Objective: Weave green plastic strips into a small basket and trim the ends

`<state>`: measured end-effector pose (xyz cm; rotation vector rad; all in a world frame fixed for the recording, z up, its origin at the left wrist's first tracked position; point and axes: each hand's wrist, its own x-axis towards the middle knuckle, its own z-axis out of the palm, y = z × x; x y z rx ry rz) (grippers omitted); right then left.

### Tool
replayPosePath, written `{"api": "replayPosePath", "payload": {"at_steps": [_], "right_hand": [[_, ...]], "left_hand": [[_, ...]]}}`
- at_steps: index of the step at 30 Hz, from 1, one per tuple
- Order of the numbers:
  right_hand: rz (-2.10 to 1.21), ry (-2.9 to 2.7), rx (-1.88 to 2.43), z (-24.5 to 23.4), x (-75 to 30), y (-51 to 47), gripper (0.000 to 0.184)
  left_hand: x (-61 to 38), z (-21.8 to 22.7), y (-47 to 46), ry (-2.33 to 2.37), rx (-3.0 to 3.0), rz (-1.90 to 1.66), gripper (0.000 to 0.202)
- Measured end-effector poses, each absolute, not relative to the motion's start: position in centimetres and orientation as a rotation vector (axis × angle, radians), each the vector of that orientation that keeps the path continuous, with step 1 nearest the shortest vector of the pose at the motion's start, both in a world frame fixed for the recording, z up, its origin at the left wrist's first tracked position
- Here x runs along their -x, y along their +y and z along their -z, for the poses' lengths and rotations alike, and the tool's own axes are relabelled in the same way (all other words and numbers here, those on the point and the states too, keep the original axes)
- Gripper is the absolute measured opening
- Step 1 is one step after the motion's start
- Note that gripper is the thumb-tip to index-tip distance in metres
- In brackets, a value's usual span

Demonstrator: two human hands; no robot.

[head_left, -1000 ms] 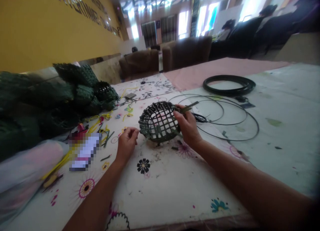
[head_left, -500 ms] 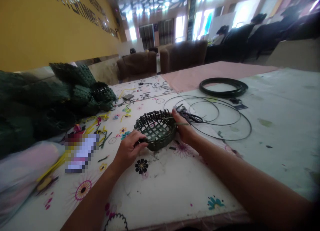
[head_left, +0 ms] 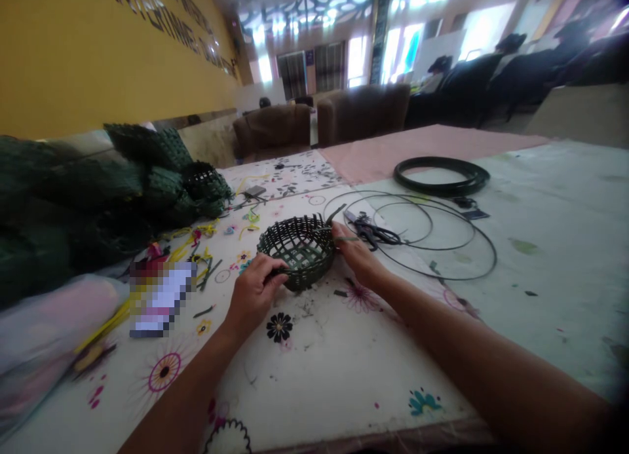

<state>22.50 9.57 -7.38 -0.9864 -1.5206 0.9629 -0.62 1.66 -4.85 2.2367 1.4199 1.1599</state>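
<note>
A small dark green woven basket (head_left: 298, 247) sits upright on the flowered tablecloth (head_left: 314, 356), mouth up. My left hand (head_left: 254, 290) grips its near left rim, fingers curled around the weave. On the right side of the basket rests my right hand (head_left: 358, 257), its fingers pinched on a loose green strip that sticks out from the rim. Black scissors (head_left: 371, 230) lie just beyond my right hand.
A heap of dark green woven baskets (head_left: 98, 198) fills the left side. Thin wire hoops (head_left: 437, 241) and a black coil (head_left: 441, 174) lie to the right. Yellow and green strip scraps (head_left: 204, 244) are scattered left of the basket. People sit at the far right.
The basket was tipped on its side in my right hand; it now stands upright on the table. My left hand has moved in and taken hold of its rim.
</note>
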Motion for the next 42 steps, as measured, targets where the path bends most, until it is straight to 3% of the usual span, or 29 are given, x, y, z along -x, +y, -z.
{"api": "replayPosePath", "payload": {"at_steps": [5,11,19,24,33,37,42], "right_hand": [[-1.142,-1.442,1.087,7.2,-22.4,9.0,0.067],[-1.234,-1.505,1.052,6.7,-21.7,8.5,0.070],[-1.427,-1.397,0.687,6.3,-20.8,7.6,0.108],[-1.461,-1.293,0.714,5.9,-20.7,7.2,0.120],[-1.524,-1.289,0.626,5.8,-21.3,7.3,0.109],[-1.536,-1.304,0.610,5.6,-21.4,7.3,0.098],[-1.532,-1.317,0.612,5.5,-21.4,7.3,0.098]], "left_hand": [[1.3,5.8,2.2,1.554,-1.921,-1.305,0.014],[0.9,5.8,2.2,1.471,-1.500,-1.439,0.024],[-0.6,5.8,1.6,1.207,-1.262,-1.486,0.034],[-0.6,6.0,1.4,1.169,-1.333,-1.444,0.034],[-0.5,5.5,0.3,1.228,-2.036,-1.248,0.013],[-0.6,5.3,-0.1,1.165,-1.992,-1.248,0.018],[-0.7,5.2,-0.1,1.035,-1.735,-1.429,0.028]]}}
